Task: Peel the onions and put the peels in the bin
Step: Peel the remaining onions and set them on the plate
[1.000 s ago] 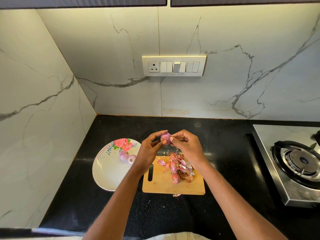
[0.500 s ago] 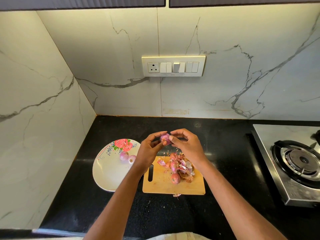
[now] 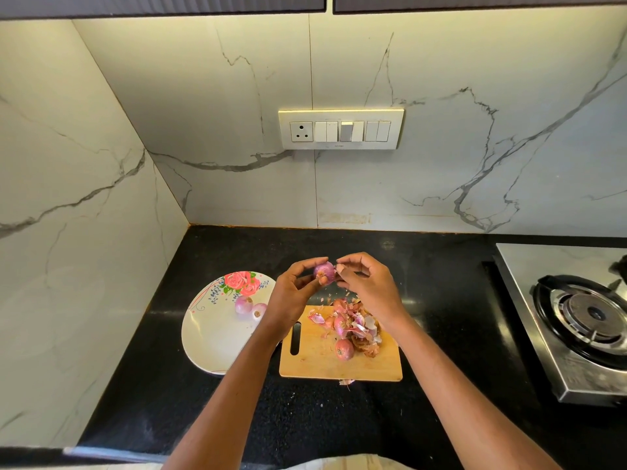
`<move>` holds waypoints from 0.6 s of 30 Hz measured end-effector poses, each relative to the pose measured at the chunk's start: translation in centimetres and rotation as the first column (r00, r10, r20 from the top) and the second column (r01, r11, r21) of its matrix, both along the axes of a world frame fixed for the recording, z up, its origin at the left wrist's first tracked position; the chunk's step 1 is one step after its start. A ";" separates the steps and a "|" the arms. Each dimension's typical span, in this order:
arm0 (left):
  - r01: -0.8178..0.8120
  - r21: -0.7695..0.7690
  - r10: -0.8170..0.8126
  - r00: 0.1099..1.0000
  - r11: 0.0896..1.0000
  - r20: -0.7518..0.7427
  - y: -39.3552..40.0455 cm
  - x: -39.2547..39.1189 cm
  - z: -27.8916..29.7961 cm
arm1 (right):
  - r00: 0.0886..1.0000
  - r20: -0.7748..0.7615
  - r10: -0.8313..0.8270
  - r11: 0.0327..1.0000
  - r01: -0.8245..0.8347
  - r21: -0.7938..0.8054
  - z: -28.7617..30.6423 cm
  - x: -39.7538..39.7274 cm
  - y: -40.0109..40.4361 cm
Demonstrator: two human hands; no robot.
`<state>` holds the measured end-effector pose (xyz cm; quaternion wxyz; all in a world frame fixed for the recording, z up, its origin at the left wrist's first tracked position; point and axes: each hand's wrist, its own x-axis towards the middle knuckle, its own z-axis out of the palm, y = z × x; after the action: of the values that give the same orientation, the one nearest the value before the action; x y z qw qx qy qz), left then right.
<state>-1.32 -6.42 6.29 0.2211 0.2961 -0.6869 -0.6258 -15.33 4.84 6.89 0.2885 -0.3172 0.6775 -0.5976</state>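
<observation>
While the left hand (image 3: 295, 293) grips a small onion (image 3: 324, 271) above the cutting board (image 3: 339, 362), the right hand (image 3: 368, 283) pinches its loose skin, likely so scraps drop onto the peels (image 3: 359, 329). Two peeled onions (image 3: 251, 308) wait on the plate (image 3: 210, 337). No bin shows.

Left hand (image 3: 294, 289) holds an onion (image 3: 324, 271); right hand (image 3: 369, 283) pinches its peel (image 3: 339, 268) (above the cutting board (image 3: 325, 362)).

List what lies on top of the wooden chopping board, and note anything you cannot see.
On the chopping board lie a heap of peels and one unpeeled onion. Whether more onions sit under the heap is hidden; the right hand covers the board's far corner.
</observation>
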 end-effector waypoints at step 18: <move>-0.019 0.085 0.024 0.998 0.996 -0.050 0.6 0.4 0.4 | 0.994 0.039 -0.105 0.991 0.102 0.093 -0.9 -0.4 0.4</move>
<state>-0.92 -5.84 6.65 0.2325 0.2965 -0.6507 -0.6592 -15.78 5.21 5.95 0.2859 -0.2551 0.7130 -0.5872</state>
